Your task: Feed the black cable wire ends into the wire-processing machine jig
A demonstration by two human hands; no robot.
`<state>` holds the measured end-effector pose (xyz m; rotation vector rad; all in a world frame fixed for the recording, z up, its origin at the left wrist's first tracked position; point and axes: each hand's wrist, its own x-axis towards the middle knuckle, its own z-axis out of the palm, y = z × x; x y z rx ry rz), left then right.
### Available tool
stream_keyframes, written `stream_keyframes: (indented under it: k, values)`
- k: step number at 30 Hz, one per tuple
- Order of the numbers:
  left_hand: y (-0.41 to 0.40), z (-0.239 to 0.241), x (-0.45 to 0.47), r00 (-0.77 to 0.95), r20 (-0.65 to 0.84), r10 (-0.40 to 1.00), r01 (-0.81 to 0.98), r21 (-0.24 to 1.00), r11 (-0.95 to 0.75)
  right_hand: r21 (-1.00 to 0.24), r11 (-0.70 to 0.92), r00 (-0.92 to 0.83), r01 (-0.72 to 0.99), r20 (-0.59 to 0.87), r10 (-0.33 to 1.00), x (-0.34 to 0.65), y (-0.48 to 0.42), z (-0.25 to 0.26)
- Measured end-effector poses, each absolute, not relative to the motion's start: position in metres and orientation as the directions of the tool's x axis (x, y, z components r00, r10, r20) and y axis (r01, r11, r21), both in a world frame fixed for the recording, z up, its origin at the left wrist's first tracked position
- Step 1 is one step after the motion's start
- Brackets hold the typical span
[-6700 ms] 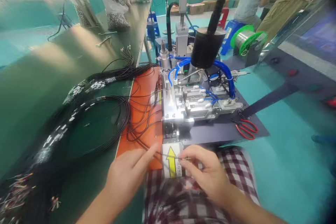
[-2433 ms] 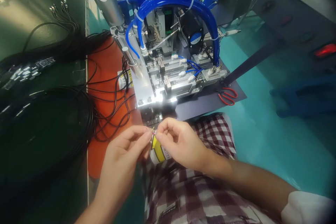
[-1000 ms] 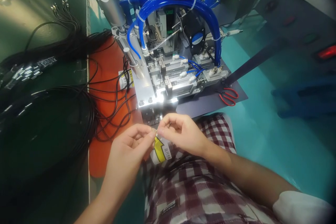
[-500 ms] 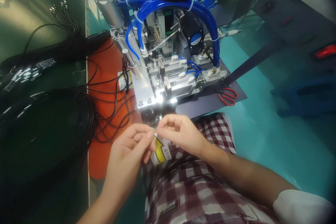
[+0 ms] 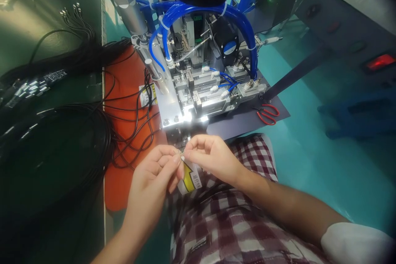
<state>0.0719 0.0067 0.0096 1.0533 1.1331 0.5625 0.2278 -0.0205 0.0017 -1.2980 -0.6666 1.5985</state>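
My left hand point(image 5: 157, 173) is closed in a pinch, thumb against forefinger. My right hand point(image 5: 213, 156) pinches from the other side, its fingertips almost meeting those of the left. Between the two sets of fingertips show thin wires point(image 5: 182, 154), fine and light in colour; most of their length is hidden by my fingers. Both hands are just in front of the metal machine point(image 5: 198, 99), below its brightly lit front edge. Under the fingertips lies a white label with a yellow arrow point(image 5: 189, 179).
Black cables point(image 5: 136, 132) trail over an orange surface point(image 5: 119, 189) at left, with more coiled on the dark green table point(image 5: 55, 198). Red-handled pliers point(image 5: 268, 114) lie on the machine's base plate point(image 5: 241, 121) at right. Blue air hoses point(image 5: 244, 18) arch above the machine.
The view has shifted very slightly. Both hands keep the same pinch at the same spot, and the machine, cables and pliers stay where they were.
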Motion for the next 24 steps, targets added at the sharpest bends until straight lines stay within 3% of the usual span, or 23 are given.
stream_keyframes:
  k: [5,12,18,21,24]
  values:
    - [0.008,0.011,0.072,0.372,-0.474,0.798,0.163,0.88,0.447,-0.962,-0.239,0.107,-0.133,-0.253,0.961,0.226,-0.027,-0.005]
    - [0.011,0.014,0.073,0.346,-0.528,0.775,0.19,0.849,0.494,-0.962,-0.272,-0.011,-0.012,-0.271,0.962,0.242,-0.021,-0.006]
    - [0.012,0.016,0.075,0.356,-0.531,0.769,0.288,0.845,0.45,-0.932,0.021,-0.163,0.363,-0.041,0.986,0.251,-0.014,0.009]
    - [0.016,0.018,0.076,0.396,-0.551,0.735,0.317,0.833,0.454,-0.947,0.123,-0.277,0.296,0.038,0.96,0.257,-0.012,0.007]
    - [0.021,0.021,0.078,0.419,-0.582,0.697,0.33,0.813,0.48,-0.982,0.102,-0.256,0.156,0.06,0.965,0.26,-0.013,-0.002]
